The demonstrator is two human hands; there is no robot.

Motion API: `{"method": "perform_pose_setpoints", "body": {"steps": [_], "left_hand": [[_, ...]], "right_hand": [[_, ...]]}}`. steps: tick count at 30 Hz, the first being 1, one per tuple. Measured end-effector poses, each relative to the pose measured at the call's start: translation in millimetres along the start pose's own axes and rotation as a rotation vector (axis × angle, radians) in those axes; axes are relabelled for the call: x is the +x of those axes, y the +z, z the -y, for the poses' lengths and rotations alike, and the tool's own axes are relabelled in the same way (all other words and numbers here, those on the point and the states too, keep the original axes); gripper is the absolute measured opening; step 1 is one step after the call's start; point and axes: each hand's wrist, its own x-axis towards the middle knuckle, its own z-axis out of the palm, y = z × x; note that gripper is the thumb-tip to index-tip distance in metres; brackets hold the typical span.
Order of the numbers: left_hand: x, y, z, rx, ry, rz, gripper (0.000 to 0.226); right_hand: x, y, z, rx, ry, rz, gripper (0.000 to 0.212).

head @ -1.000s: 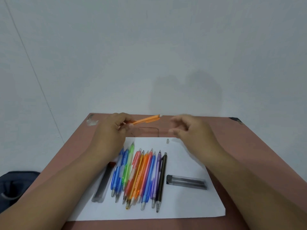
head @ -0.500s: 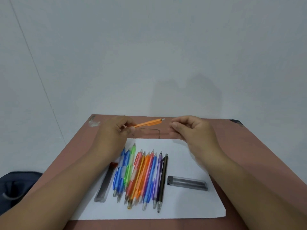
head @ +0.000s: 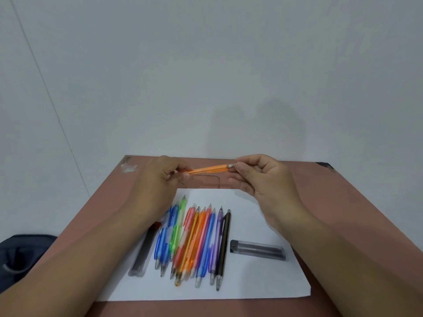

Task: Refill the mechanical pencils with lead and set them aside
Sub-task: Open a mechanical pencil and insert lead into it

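While your left hand grips the orange mechanical pencil by its near end, your right hand pinches the metal cap at its other end, holding it level above the far part of the bench. Below it, a row of coloured pencils lies on the white paper, flanked by a dark lead case on the left and a clear lead case on the right.

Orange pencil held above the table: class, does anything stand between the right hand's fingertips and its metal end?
Nothing visible does. The left hand grips the orange pencil at one end, and the right hand has its fingertips right at the metal end.
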Motion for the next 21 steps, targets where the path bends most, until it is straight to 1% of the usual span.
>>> {"method": "perform_pose_setpoints", "body": {"steps": [11, 16, 19, 21], "left_hand": [[-2.7, -0.7, -2.4, 0.031, 0.064, -0.015, 0.018], [-5.3, 2.1, -5.2, 0.031, 0.094, 0.001, 0.016], [-7.6, 2.0, -8.9, 0.007, 0.09, 0.032, 0.019], [-11.6, 1.7, -15.1, -0.033, 0.079, 0.084, 0.015]], "right_hand": [[3.3, -1.9, -3.4, 0.016, 0.001, -0.023, 0.007], [3.5, -3.2, -3.8, 0.032, 0.003, -0.032, 0.006], [0.7, -1.0, -0.3, 0.114, 0.023, -0.003, 0.012], [-2.2, 1.9, 1.8, 0.177, 0.058, 0.03, 0.02]]}}
